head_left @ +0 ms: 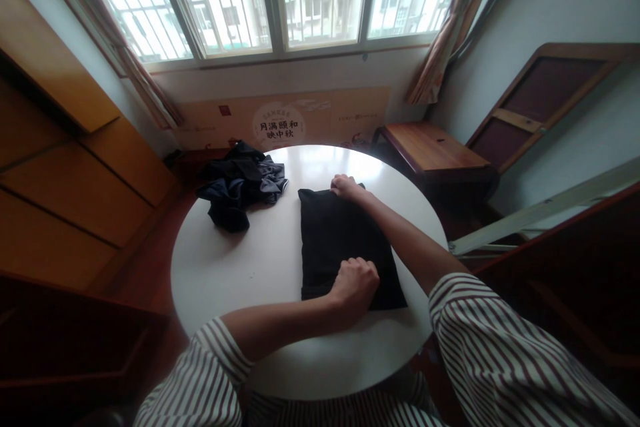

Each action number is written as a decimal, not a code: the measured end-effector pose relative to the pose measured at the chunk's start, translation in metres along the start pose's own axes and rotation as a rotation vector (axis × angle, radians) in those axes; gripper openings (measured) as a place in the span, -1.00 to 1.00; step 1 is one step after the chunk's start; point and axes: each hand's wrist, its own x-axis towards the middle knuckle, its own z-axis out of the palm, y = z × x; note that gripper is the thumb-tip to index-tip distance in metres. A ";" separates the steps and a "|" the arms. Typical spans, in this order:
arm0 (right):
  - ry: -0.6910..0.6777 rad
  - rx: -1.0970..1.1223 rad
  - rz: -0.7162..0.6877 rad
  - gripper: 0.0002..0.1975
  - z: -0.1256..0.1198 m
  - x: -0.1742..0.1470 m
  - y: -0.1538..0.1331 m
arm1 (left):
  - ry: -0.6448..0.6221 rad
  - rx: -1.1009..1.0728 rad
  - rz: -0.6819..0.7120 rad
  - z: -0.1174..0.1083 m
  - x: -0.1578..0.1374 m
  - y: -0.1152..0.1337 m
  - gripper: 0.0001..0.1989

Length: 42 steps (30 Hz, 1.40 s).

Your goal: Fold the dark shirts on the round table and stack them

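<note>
A folded black garment (335, 233) lies flat on the white round table (225, 280), forming a rough rectangle; its exact kind does not show. At its far edge, my right hand (347, 187) has its fingers curled over the cloth and pinches it. My left hand (356, 285) is closed on the near part of the same garment, knuckles up, with the fingertips hidden beneath. To the left sits a crumpled heap of dark clothes (245, 183), black, navy and grey, apart from both hands.
Beyond the table, a printed cardboard panel (310, 117) stands below the barred window (320, 0). A small wooden table (440, 147) is at the back right, near a leaning wooden frame (545, 93). Wooden cabinets (75, 180) line the left side.
</note>
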 end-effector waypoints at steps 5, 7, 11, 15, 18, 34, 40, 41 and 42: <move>0.024 0.043 -0.021 -0.81 -0.003 -0.003 0.005 | 0.030 0.002 -0.015 0.004 0.002 -0.001 -0.83; 0.028 0.070 -0.052 -0.80 -0.005 0.000 0.001 | 0.053 0.008 -0.014 0.009 0.003 0.000 -0.82; -0.023 0.104 -0.111 -0.81 -0.004 0.014 -0.015 | 0.050 0.016 -0.012 0.013 0.004 0.000 -0.82; -0.097 0.088 -0.141 -0.87 0.002 0.025 -0.029 | 0.049 0.020 -0.020 0.014 0.004 0.001 -0.83; -0.101 0.048 -0.157 -0.91 0.007 0.028 -0.033 | 0.046 0.020 -0.022 0.014 0.004 0.001 -0.84; -0.152 -0.068 -0.275 -0.91 -0.011 0.004 -0.015 | 0.092 0.039 -0.007 0.018 0.004 0.003 -0.84; -0.130 -0.124 -0.305 -0.91 -0.003 -0.005 -0.009 | 0.071 0.029 -0.019 0.010 0.002 0.004 -0.83; -0.124 -0.126 -0.306 -0.90 -0.001 -0.005 -0.009 | 0.070 0.029 -0.025 0.009 0.001 0.004 -0.83; -0.117 -0.126 -0.305 -0.90 0.000 -0.004 -0.008 | 0.069 0.029 -0.027 0.009 0.001 0.004 -0.83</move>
